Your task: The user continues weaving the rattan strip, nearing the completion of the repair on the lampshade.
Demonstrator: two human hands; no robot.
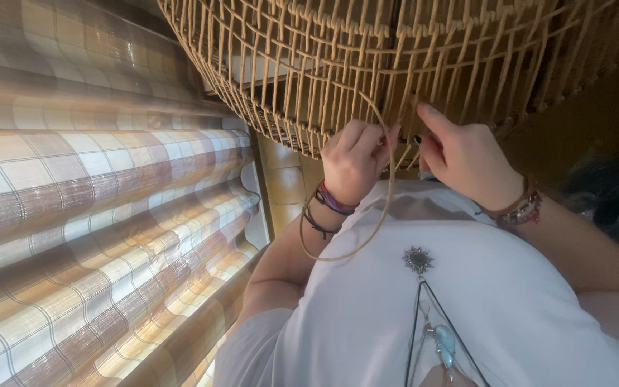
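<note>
The grip of the left hand [354, 159] was closed on a thin cane strand [367, 240], fingers curled into a fist just under the basket rim. The right hand [467, 161] was pinched shut, forefinger raised against the woven wall; whether it held the same strand or only pressed a stake could not be told.

Nearest the camera, a white shirt [510, 301] was seen, with a dark round pendant [418, 259] on a cord and a pair of glasses [444, 344] hanging low. The strand was looped down from the left hand across the chest and back up to the weave. Beaded and cord bracelets [327, 204] were noted on the left wrist, another band on the right.

Above the hands, the wicker basket [395, 64] was held or propped, its open uprights facing the wearer.

Risks, as judged: the slack loop could be snagged on the pendant or bracelets; the cane could be kinked or cracked if pulled sharply round a stake; tension could be lost if the left grip loosened, leaving a gappy row.

Not made out: the strand's free end, the point where it entered the weave, and how the basket was supported. The basket's top was cut off by the frame. At left a checked, pleated fabric [94, 201] was seen, its kind unclear; the far right was dark.
</note>
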